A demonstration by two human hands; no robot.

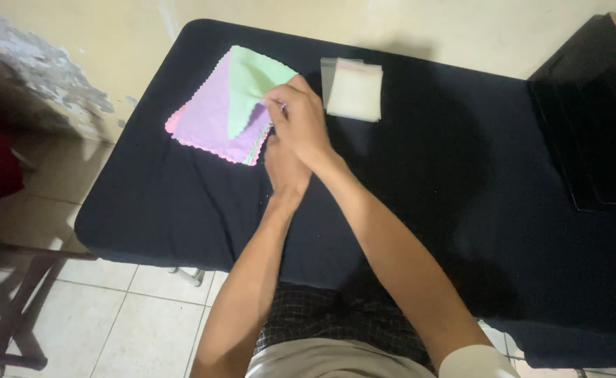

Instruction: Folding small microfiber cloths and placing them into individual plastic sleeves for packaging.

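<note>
A person sits at a worktop (427, 182) draped in dark cloth. The right hand (301, 122) pinches a corner of a pale green cloth (252, 80), fingers closed on it, lifting it off a stack of pastel cloths (210, 122) at ten o'clock from the hands. The left hand (285, 166) rests at the stack's near edge, partly hidden beneath the right; its grip cannot be told. A pile of clear sleeves (353, 89) lies at one o'clock, apart from the stack. The pinch may catch a second cloth or drag the stack askew, since the layers cling together.
</note>
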